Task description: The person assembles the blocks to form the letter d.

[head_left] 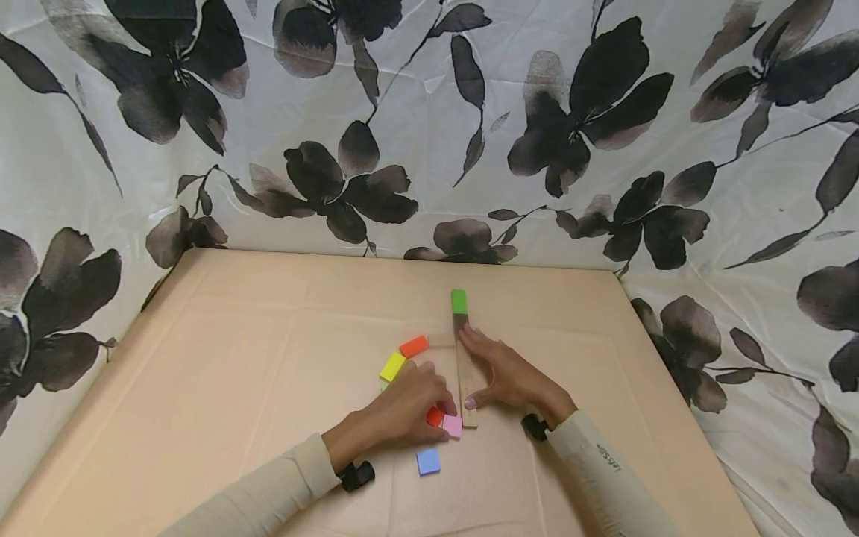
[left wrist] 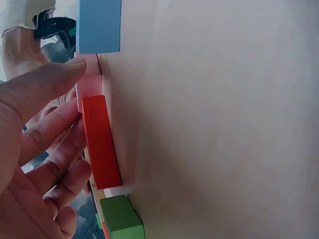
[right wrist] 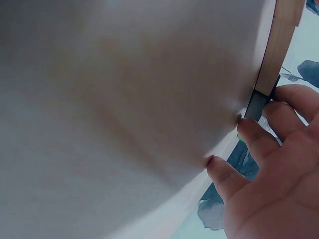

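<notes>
My left hand (head_left: 409, 403) bends over a pink block (head_left: 452, 426) and pinches it between thumb and fingers. Right beside it is a red block (head_left: 435, 416), partly covered by that hand in the head view. A blue block (head_left: 428, 462) lies just nearer to me. My right hand (head_left: 510, 373) rests with extended fingers along the right side of a straight row of plain wooden blocks (head_left: 467, 384). Its fingertips are at the dark block (head_left: 460, 324) near the row's far end, and its thumb is by the near end. A green block (head_left: 459, 301) caps the row.
An orange block (head_left: 414, 346) and a yellow block (head_left: 392, 367) curve round left of the row, with another green block (left wrist: 119, 214) half hidden below them. A pale wooden block (head_left: 441, 341) bridges orange and row. Floral cloth (head_left: 470, 134) hangs behind the table (head_left: 268, 321).
</notes>
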`<state>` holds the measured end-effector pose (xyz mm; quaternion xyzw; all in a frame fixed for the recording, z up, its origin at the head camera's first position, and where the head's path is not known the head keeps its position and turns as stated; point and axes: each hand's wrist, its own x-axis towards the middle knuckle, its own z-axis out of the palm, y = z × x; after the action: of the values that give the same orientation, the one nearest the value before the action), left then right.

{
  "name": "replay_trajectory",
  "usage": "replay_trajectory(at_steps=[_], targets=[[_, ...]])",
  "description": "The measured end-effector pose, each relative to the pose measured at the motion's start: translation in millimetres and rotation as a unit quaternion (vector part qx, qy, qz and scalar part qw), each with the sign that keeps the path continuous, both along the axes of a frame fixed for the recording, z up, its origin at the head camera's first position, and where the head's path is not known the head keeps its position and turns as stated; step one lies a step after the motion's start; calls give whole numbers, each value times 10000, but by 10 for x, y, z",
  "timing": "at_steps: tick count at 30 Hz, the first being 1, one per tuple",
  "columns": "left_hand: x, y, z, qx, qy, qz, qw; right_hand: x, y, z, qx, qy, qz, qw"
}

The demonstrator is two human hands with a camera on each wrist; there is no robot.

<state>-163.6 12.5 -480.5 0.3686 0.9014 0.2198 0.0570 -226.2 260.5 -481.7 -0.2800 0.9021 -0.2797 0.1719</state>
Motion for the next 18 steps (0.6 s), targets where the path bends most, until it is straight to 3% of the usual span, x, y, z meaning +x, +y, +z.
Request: replay_trajectory(at_steps=[10,18], targets=[[-38,-137,51,48,4,-153,9999,11,3,12,-33,-106,-39,9999],[-72,-177,0,105,0,-223,9997,10,2,12,12,-49,0,10000]])
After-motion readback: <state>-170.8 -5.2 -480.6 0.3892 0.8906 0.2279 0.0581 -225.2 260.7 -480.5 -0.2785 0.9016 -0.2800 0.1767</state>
